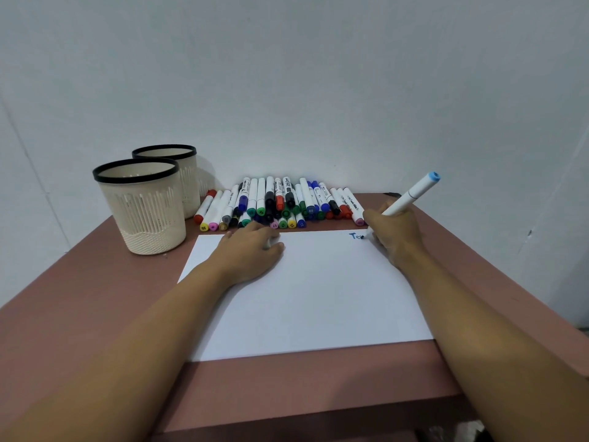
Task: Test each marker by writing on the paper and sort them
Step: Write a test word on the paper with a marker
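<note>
A white sheet of paper [312, 298] lies on the brown table. My right hand [395, 231] grips a white marker with a light blue end [411, 194], its tip touching the paper's far right corner, where blue letters [355, 236] are written. My left hand [255, 250] rests on the paper's far left part, fingers curled round a small white object, possibly the marker's cap [271, 242]. A pile of several markers [280, 204] with mixed cap colours lies along the wall behind the paper.
Two cream holders with black rims stand at the far left, the near cup [143, 205] in front of the far cup [178, 167]. The table [95, 307] ends at the near edge and at the right; a white wall stands behind.
</note>
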A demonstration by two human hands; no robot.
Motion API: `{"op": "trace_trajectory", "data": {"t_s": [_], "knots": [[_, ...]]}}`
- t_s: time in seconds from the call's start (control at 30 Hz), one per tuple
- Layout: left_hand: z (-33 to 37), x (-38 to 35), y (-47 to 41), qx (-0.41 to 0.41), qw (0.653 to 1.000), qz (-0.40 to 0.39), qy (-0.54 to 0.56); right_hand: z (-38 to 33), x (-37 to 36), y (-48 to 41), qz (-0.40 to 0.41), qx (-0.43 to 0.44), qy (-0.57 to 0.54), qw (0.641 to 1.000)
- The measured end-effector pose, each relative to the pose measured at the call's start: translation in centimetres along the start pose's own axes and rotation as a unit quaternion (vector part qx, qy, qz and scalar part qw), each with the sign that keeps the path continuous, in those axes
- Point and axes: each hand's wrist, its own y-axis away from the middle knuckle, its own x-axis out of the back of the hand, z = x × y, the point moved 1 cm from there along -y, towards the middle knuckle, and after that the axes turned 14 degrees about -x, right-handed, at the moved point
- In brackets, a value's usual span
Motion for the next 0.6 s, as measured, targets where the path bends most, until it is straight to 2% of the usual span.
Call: {"op": "trace_trajectory", "data": {"t_s": [0.1,0.43,0.6], "knots": [[0.07,0.04,-0.06,-0.002,1.0,0.0,-0.001,0.09,0.1,-0.29,0.017,-0.012,-0.024,1.0],[-0.07,-0.01,-0.07,-0.006,1.0,-0.001,-0.001,-0.03,-0.07,-0.07,0.027,-0.006,0.025,0.999],[-0.1,-0.03,-0.17,-0.005,1.0,-0.004,-0.002,0.12,0.02,-0.38,0.026,-0.012,-0.022,0.999]]}}
